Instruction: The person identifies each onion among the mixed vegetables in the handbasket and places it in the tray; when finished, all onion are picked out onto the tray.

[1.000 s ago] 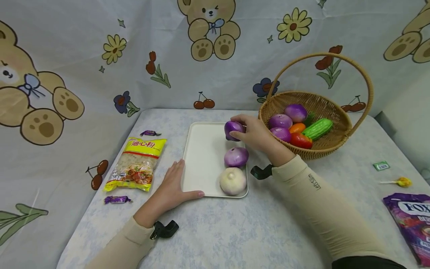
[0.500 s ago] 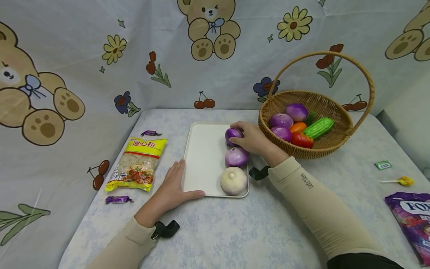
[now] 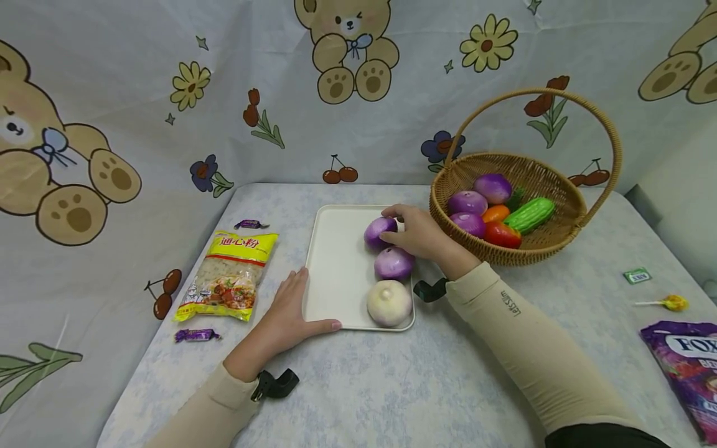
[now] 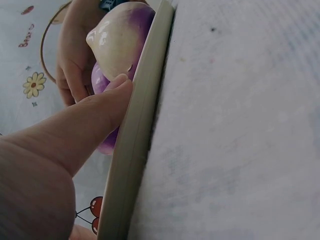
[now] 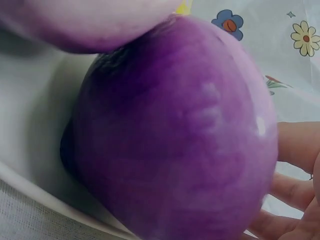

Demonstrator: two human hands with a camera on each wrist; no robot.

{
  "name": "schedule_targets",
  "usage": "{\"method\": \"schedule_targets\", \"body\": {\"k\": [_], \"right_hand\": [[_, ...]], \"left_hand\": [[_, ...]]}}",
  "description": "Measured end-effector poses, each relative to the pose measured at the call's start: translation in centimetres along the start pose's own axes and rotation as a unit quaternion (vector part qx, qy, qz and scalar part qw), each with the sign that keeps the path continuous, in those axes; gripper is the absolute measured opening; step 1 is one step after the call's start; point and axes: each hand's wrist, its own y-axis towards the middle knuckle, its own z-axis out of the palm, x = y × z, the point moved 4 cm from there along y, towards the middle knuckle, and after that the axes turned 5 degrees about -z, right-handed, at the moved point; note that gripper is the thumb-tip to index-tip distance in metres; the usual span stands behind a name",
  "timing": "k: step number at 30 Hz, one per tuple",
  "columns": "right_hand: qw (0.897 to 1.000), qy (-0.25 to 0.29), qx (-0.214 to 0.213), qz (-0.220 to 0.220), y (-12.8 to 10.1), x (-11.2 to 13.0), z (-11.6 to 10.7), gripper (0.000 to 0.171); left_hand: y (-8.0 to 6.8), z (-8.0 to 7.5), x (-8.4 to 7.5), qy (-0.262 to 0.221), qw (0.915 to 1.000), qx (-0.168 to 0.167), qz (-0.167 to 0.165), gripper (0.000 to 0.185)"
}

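1. Glossy purple round onion (image 3: 380,233) is at the far right part of a white rectangular tray (image 3: 336,267). The person's right hand (image 3: 417,231) has thumb and fingers curved round its right side, holding it; how firmly, I can't fairly say, since the palm is hidden.
2. Just nearer are a paler purple round onion (image 3: 394,263) and a cream-white round onion (image 3: 389,303), lined along the tray's right side, probably to keep the row tidy.
3. The left hand (image 3: 288,314), fingers spread wide, braces the tray's left edge, thumb at the near rim, I suppose to stop it sliding.
4. A tan woven wicker basket (image 3: 538,252) of vegetables stands to the right, handily close to the right hand.
5. Lettering: "通心粉" on a yellow-and-clear plastic bag (image 3: 224,274); "FOX" on a shiny purple plastic bag (image 3: 686,373), the rest cut off; something like "Letsslim" on the beige right sleeve (image 3: 504,348).
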Motion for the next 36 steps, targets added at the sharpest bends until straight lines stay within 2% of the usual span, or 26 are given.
{"method": "schedule_targets", "body": {"k": [7, 15, 20, 26, 29, 36], "right_hand": [[1.0, -0.004, 0.001, 0.005, -0.1, -0.1, 0.0, 0.05], [1.0, -0.019, 0.001, 0.01, -0.7, 0.8, -1.3, 0.052], [1.0, -0.007, -0.01, 0.007, -1.2, 2.4, -3.1, 0.053], [0.999, 0.007, -0.04, -0.011, -1.9, 3.8, -6.5, 0.051], [0.999, 0.002, -0.053, -0.005, -2.4, 3.5, -8.1, 0.053], [0.997, -0.015, -0.063, 0.04, -3.7, 1.5, -10.8, 0.058]], "left_hand": [[0.0, 0.1, 0.0, 0.001, 1.0, 0.001, 0.001, 0.14], [0.0, 0.0, -0.1, 0.002, 1.0, 0.003, 0.0, 0.14], [0.0, 0.0, -0.1, 0.004, 1.0, 0.004, 0.001, 0.14], [-0.1, -0.1, -0.1, 0.002, 1.0, 0.0, 0.003, 0.14], [-0.1, -0.1, -0.2, 0.001, 1.0, -0.001, 0.004, 0.14], [-0.2, 0.0, -0.1, -0.001, 1.0, -0.001, 0.005, 0.141]]}}
